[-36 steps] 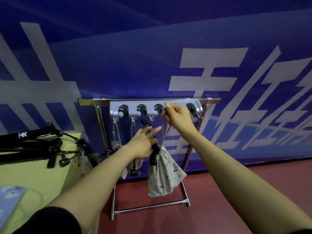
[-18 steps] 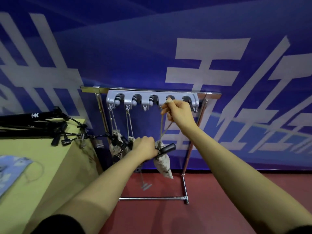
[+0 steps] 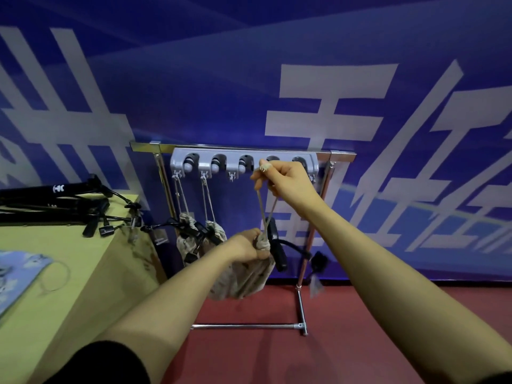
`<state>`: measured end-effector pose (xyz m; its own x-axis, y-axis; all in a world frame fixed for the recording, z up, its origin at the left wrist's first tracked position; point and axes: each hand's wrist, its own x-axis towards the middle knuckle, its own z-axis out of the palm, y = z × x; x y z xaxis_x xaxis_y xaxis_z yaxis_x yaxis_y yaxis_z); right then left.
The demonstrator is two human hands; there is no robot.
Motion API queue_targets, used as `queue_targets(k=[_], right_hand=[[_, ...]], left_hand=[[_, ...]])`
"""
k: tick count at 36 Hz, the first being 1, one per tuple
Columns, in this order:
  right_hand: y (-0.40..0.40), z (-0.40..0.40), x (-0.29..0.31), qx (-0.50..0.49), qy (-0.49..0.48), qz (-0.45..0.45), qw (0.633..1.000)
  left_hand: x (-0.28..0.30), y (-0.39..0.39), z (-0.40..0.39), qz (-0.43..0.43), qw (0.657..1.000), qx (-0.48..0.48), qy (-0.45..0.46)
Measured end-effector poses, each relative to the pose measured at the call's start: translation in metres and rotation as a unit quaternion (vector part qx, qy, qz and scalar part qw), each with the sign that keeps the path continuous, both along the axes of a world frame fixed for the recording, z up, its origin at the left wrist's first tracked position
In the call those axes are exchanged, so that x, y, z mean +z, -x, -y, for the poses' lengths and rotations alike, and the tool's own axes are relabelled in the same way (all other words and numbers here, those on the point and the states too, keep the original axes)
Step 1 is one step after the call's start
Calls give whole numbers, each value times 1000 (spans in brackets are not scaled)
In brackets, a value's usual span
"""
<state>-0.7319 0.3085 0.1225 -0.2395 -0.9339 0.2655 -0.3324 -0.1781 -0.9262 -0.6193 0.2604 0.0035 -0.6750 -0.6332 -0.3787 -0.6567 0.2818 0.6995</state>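
Two drawstring pouches (image 3: 191,239) already hang off the grey hook rail (image 3: 279,154), and the third pouch (image 3: 241,281) isn't up yet. The right hand (image 3: 288,181) pinches its cord loop (image 3: 262,212) right by the fourth hook (not over it, as far as I can tell). The left hand (image 3: 246,245) grips the pouch neck lower down. Half a second ago the black handle (image 3: 277,245) poked out sideways; now it's more upright.

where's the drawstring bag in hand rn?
Head view, centre: the drawstring bag hangs from the left hand, which holds its neck, right of the two hung bags and below the grey hook rail; the right hand pinches its cord up near the rail.
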Motion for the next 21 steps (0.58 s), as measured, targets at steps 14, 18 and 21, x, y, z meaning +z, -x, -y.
queue_targets(k=[14,18,21], right_hand=[[6,5,-26,-23,-49,-18,998],[5,14,-34,-53,-70,-24,996],[8,27,-44,-101,-98,-57,988]], left_hand=[[22,6,13,-97,964,154,192],[26,3,28,-153,957,183,164],[26,-3,43,-201,947,229,97]])
